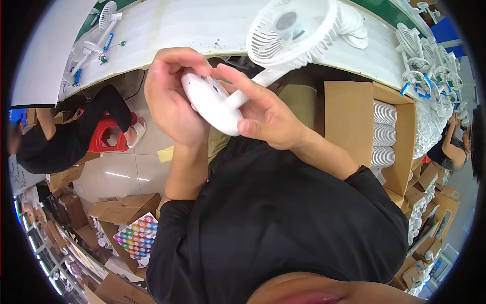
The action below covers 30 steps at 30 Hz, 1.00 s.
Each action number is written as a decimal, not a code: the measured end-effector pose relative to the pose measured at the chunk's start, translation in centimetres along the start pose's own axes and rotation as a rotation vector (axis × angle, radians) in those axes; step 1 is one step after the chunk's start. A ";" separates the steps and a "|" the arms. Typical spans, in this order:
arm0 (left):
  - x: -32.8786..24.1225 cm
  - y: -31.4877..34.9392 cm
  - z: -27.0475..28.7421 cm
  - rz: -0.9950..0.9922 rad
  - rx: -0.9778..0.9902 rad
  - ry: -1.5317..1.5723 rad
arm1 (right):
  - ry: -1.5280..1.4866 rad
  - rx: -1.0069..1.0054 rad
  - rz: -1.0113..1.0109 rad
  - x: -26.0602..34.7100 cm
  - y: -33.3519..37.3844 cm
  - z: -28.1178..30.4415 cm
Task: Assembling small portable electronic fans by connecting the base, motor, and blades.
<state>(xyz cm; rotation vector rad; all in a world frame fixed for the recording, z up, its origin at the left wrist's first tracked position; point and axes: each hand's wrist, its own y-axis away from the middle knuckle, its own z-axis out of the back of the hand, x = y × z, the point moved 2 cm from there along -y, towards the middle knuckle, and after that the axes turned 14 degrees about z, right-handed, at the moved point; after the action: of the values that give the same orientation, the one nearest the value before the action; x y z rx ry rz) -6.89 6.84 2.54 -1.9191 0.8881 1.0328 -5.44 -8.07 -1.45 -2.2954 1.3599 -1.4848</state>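
A small white desk fan [211, 105] is held tilted between my two hands, its round base toward me. My left hand [169, 106] cups the base's left side, its fingers curled over the upper rim. My right hand [271, 119] grips the opposite side, with the thumb at the base's lower edge and the fingers around the stem. The caged fan head [291, 33] points away from me, above the white workbench [202, 30]. The underside of the base is mostly hidden by my left palm.
White round parts [353, 28] are stacked behind the fan head. An open carton [349, 114] with stacked white grilles stands at right. More fans with wires lie on the bench at far left [91, 48] and far right [422, 61]. A person sits on a red stool [104, 134] at left.
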 end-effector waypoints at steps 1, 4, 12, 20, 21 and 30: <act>-0.2 0.1 -0.1 -0.032 0.092 -0.049 | 0.002 0.009 -0.010 0.0 0.0 -0.2; -0.6 1.0 -0.2 -0.062 0.062 -0.109 | 0.058 0.003 -0.178 0.6 0.2 -0.6; 0.1 1.7 -0.9 -0.189 0.102 -0.081 | 0.069 -0.108 -0.295 1.0 -0.1 -0.6; 0.6 2.1 -0.9 -0.032 -0.031 -0.187 | -0.030 -0.125 -0.280 0.0 -0.3 -0.5; 0.4 2.1 -0.8 -0.085 0.043 -0.216 | 0.014 -0.089 -0.284 0.0 -0.3 -0.5; 0.6 1.9 -0.5 -0.008 0.066 -0.058 | 0.010 -0.032 -0.218 0.0 -0.1 -0.1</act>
<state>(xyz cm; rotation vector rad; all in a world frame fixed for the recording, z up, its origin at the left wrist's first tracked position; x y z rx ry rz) -8.04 5.39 1.65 -1.8279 0.8705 1.0367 -5.50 -7.95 -1.38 -2.5300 1.1748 -1.5439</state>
